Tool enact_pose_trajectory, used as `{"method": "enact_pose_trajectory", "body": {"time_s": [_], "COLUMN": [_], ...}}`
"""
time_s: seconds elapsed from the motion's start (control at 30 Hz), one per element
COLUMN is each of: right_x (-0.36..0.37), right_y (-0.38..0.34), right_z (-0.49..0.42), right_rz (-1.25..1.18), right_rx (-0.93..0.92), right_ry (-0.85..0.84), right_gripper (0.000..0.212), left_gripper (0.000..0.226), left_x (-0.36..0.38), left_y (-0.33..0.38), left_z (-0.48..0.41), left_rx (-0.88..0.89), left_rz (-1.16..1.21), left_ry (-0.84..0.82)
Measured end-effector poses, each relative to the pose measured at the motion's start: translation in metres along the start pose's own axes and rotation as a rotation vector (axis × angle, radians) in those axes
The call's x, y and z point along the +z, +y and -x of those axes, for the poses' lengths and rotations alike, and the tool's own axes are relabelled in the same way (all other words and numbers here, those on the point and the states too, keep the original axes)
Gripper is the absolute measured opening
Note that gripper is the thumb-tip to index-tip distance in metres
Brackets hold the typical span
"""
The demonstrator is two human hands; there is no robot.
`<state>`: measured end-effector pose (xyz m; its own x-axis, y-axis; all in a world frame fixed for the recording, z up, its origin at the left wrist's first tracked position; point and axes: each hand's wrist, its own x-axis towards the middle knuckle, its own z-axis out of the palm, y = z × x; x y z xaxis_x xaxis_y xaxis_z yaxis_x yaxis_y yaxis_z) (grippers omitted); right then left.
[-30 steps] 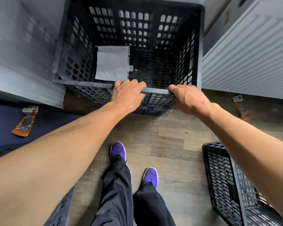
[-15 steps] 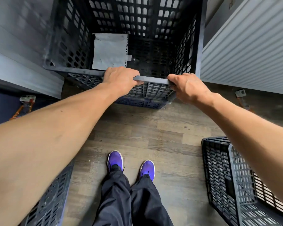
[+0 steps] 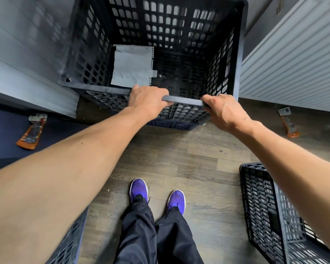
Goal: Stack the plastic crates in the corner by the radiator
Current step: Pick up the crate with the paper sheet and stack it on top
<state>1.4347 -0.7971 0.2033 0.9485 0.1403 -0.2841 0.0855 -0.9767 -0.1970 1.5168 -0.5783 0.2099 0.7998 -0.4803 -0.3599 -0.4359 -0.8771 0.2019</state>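
Observation:
A tall black perforated plastic crate (image 3: 236, 54) stands in the corner, between a grey wall on the left and the white radiator (image 3: 297, 60) on the right. It rests on a lower dark blue crate (image 3: 171, 125) whose edge shows beneath it. A grey sheet (image 3: 131, 67) lies on its floor. My left hand (image 3: 147, 101) and my right hand (image 3: 225, 111) both grip the near rim of the black crate. Another black crate (image 3: 263, 210) sits on the floor at the lower right.
A further crate (image 3: 69, 244) shows at the lower left edge under my arm. An orange-handled scraper (image 3: 31, 131) lies on a dark surface at left, another scraper (image 3: 288, 121) on the wood floor below the radiator. My feet in purple shoes (image 3: 138, 189) stand behind the stack.
Both hands stay clamped on the near rim. The view has shifted slightly; the crate sits a little lower in the frame than half a second ago and my feet have come level.

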Motion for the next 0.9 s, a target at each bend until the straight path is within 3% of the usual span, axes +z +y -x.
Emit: {"method": "enact_pose_trajectory", "body": {"time_s": [0.23,0.33,0.47,0.73,0.9], "right_x": [0.002,0.000,-0.002,0.005,0.006], "right_y": [0.002,-0.003,-0.027,-0.083,-0.118], "right_z": [-0.002,-0.002,-0.007,-0.036,-0.063], "right_rz": [0.025,0.000,-0.024,-0.017,-0.025], "right_rx": [-0.001,0.025,0.089,0.010,-0.053], "right_ry": [-0.006,-0.021,-0.034,0.005,-0.015], "right_gripper": [0.026,0.005,0.031,0.037,0.029], "left_gripper": [0.034,0.033,0.033,0.037,0.021], "left_x": [0.010,0.011,0.009,0.002,-0.012], "left_y": [-0.007,-0.007,-0.009,-0.071,-0.135], "left_z": [-0.004,-0.002,0.001,0.021,0.026], "left_rx": [0.007,0.021,0.018,-0.019,-0.045], "left_rz": [0.022,0.041,0.067,0.027,-0.007], "left_ry": [0.060,0.075,0.066,0.126,0.031]}}
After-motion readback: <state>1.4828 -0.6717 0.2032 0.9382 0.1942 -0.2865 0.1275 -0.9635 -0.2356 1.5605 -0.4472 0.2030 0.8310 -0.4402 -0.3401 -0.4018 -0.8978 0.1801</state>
